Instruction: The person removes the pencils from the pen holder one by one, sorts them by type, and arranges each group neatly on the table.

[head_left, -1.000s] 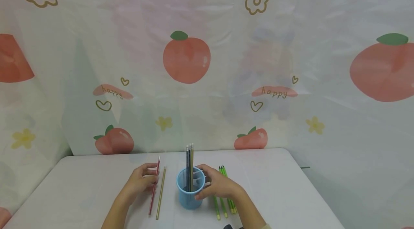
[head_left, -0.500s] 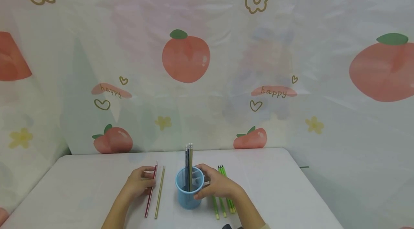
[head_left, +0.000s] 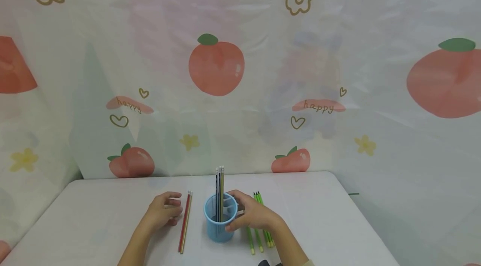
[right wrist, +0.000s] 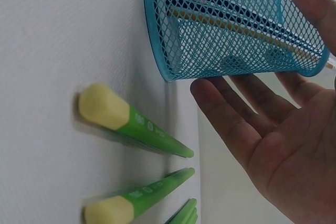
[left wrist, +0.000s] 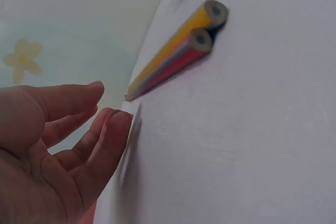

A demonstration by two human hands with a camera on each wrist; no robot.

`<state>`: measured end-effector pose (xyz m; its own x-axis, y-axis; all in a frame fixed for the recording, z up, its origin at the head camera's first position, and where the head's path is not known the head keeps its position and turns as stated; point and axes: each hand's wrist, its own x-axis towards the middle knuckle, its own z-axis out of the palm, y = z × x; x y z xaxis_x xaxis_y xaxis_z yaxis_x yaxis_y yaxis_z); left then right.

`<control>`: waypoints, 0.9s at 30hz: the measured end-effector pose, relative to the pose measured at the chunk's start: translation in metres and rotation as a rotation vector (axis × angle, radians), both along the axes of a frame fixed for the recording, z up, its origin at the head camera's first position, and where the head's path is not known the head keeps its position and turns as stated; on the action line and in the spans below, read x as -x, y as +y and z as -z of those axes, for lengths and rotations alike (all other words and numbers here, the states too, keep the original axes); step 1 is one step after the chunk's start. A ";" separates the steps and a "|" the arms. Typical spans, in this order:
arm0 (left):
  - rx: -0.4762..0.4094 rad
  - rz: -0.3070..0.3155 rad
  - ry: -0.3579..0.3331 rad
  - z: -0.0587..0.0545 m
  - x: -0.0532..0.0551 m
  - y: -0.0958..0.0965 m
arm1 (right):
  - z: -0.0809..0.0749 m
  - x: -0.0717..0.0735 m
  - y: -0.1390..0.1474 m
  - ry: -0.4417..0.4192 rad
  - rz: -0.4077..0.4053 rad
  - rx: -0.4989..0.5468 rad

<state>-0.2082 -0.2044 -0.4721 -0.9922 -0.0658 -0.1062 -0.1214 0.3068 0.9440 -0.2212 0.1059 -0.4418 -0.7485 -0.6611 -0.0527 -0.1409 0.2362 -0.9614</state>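
A red pencil (head_left: 184,221) and a gold pencil (head_left: 187,224) lie side by side on the table, unsharpened ends toward the camera in the left wrist view. My left hand (head_left: 162,211) is just left of them, fingers loosely bent, with a gap to the red pencil (left wrist: 184,56) and nothing held. My right hand (head_left: 253,212) grips the right side of a blue mesh pencil cup (head_left: 219,232), thumb in front and fingers behind. The cup (right wrist: 236,24) stands upright with a few dark and gold pencils (head_left: 220,191) in it, eraser ends up.
Several green pencils (head_left: 251,241) with yellow ends lie right of the cup, partly under my right forearm. A dark object (head_left: 264,263) shows at the bottom edge. Behind the white table (head_left: 319,216) hangs a fruit-patterned cloth (head_left: 240,132).
The red pencil, earlier at my left fingers, now lies against the gold one, out of that hand. The left hand has let it go. My right hand stays at the cup.
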 end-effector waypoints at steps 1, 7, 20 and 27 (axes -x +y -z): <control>0.000 0.003 0.008 -0.002 0.000 0.001 | -0.001 0.000 0.000 0.000 0.000 0.000; -0.010 0.020 0.040 -0.015 -0.003 0.006 | -0.002 -0.001 0.000 0.004 0.003 -0.005; -0.056 0.220 0.212 -0.038 -0.009 0.017 | 0.000 -0.001 -0.001 0.005 0.014 -0.004; 0.038 0.280 0.316 -0.045 -0.013 0.030 | 0.001 0.001 -0.001 0.015 0.016 -0.012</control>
<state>-0.1954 -0.1746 -0.4267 -0.9557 0.2125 0.2036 0.2652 0.3221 0.9088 -0.2219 0.1052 -0.4432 -0.7596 -0.6485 -0.0492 -0.1518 0.2504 -0.9562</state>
